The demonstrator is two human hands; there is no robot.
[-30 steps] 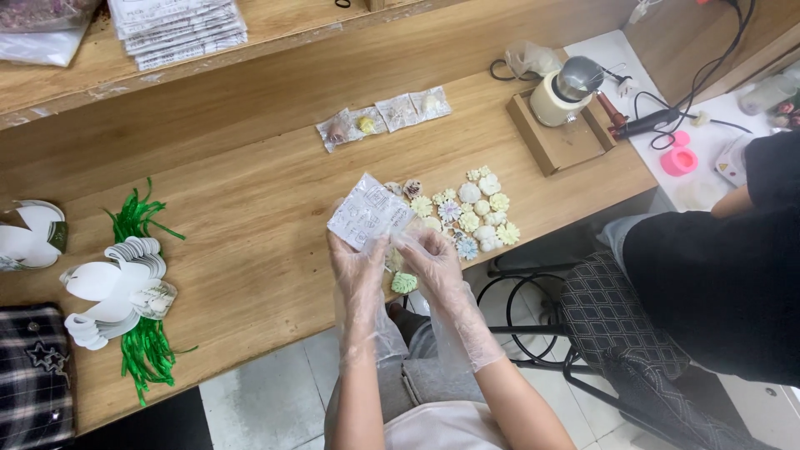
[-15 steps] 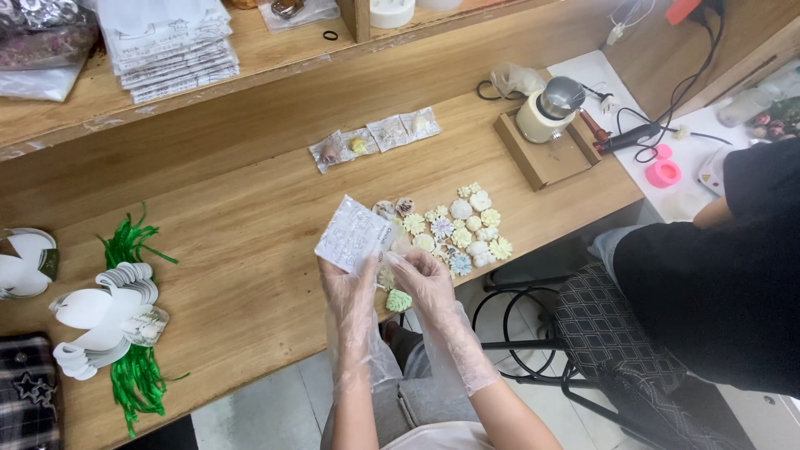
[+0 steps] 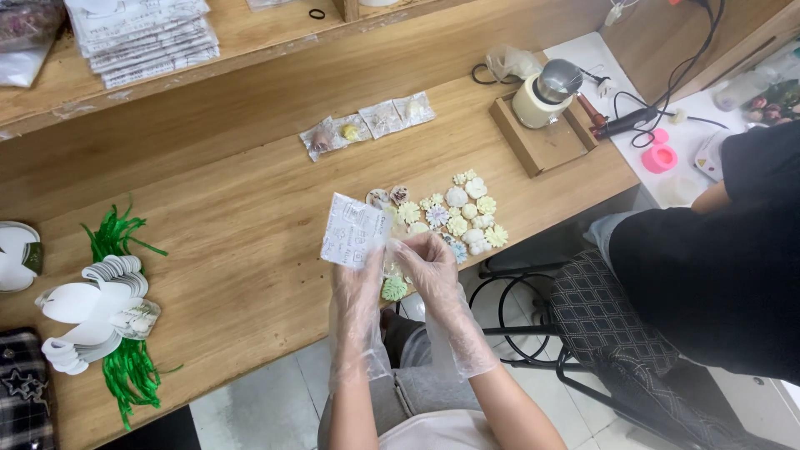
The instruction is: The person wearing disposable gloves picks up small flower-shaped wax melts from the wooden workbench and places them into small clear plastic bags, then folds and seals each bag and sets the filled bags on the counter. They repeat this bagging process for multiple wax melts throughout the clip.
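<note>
Both my hands wear thin clear plastic gloves and meet over the front edge of the wooden table (image 3: 233,225). My left hand (image 3: 358,279) pinches a small clear printed bag (image 3: 353,231) by its lower edge. My right hand (image 3: 427,260) grips the same bag at its right side, fingers closed at its mouth. Just below my hands a small green flower piece (image 3: 393,289) lies on the table edge. A cluster of several small pastel flower pieces (image 3: 454,212) lies just beyond my right hand.
Filled small bags (image 3: 367,122) lie in a row farther back. White petal-shaped cards (image 3: 96,300) and green ribbons (image 3: 125,367) sit at the left. A cream pot on a wooden tray (image 3: 543,125) stands right. A person in black (image 3: 717,267) sits at the right, by a stool (image 3: 608,325).
My hands and the bag have kept their grip and barely shifted over the table edge; the view has moved a little, so everything sits slightly to the left.
</note>
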